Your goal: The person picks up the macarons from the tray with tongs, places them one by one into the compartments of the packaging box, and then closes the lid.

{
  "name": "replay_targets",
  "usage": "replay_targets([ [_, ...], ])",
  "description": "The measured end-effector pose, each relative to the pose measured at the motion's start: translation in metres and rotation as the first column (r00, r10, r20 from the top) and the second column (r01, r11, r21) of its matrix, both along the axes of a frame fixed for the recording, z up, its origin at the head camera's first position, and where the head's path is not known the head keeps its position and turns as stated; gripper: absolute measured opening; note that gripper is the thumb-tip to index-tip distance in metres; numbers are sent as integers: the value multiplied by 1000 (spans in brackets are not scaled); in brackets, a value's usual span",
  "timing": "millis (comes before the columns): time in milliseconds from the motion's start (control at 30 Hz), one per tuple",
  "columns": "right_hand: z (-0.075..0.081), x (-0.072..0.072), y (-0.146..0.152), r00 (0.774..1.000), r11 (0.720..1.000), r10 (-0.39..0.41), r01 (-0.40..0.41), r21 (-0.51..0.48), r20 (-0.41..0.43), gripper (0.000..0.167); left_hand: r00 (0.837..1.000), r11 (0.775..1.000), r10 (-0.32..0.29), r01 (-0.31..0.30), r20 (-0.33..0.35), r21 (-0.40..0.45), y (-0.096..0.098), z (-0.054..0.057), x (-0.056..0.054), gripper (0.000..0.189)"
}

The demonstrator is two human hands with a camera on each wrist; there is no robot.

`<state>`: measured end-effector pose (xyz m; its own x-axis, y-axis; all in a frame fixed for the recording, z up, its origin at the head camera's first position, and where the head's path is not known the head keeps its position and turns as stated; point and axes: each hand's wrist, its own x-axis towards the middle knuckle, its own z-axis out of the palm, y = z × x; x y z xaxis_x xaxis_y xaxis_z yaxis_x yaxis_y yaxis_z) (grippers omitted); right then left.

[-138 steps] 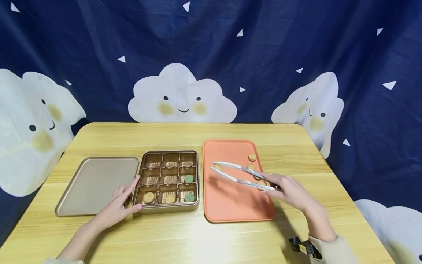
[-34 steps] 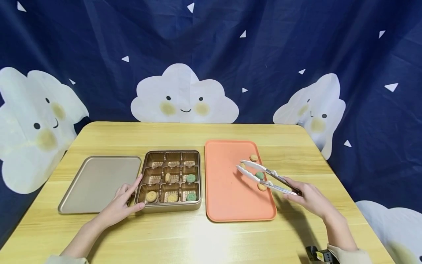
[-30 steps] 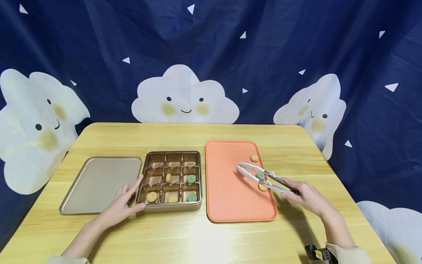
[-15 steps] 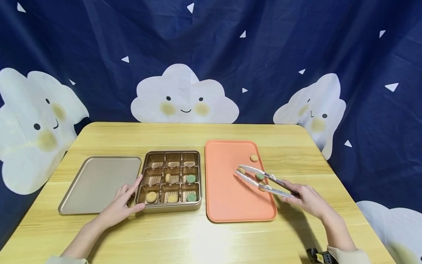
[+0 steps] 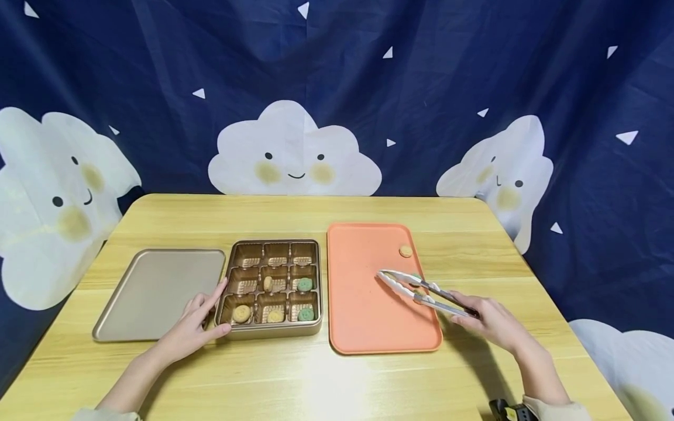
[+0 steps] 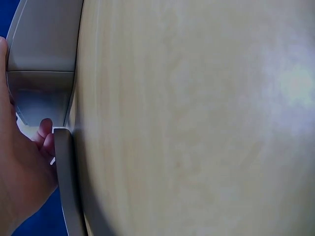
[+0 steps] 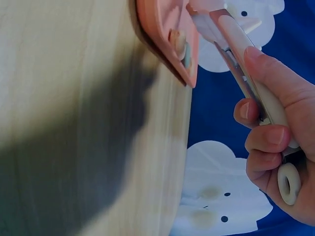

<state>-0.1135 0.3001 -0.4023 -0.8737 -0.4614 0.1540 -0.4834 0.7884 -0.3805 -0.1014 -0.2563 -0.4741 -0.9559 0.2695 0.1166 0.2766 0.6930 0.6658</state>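
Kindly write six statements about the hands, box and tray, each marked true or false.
1. The left hand touches the box. True.
2. Neither hand holds a tool. False: the right hand grips the tongs.
3. The box is covered. False: the lid lies to its left.
4. The tray is orange. True.
5. The box's middle compartment is empty. False: a cookie is there.
6. The box holds two green cookies. True.

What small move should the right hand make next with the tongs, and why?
Probably the right hand should squeeze the tongs slightly more before any lift. In the head view, their tips nearly meet over the coral tray, and only a sliver of a tan cookie shows between the arms, so a firm grip cannot be confirmed.
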Motion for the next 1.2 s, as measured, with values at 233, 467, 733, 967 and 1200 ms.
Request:
replay_targets([
  [233,-2,1,1,1000,1000,-4,4,26,3,46,1000,1000,1,-1,7,-8,0,1,0,90],
  [467,-7,4,4,1000,1000,-2,3,20,-30,46,1000,1000,10,-10,21,-15,-1,2,1,90],
  [733,-8,5,6,1000,1000,-1,1,13,-25,45,1000,1000,10,-10,24,-24,-1,2,1,90],
  [967,-7,5,8,1000,1000,-17,17,23,-6,48,1000,1000,6,-6,11,-24,0,2,0,90],
  [1200,-8,10,15,998,999,-46,46,-3,31,51,1000,1000,1,-1,1,-27,0,1,-1,90],
])
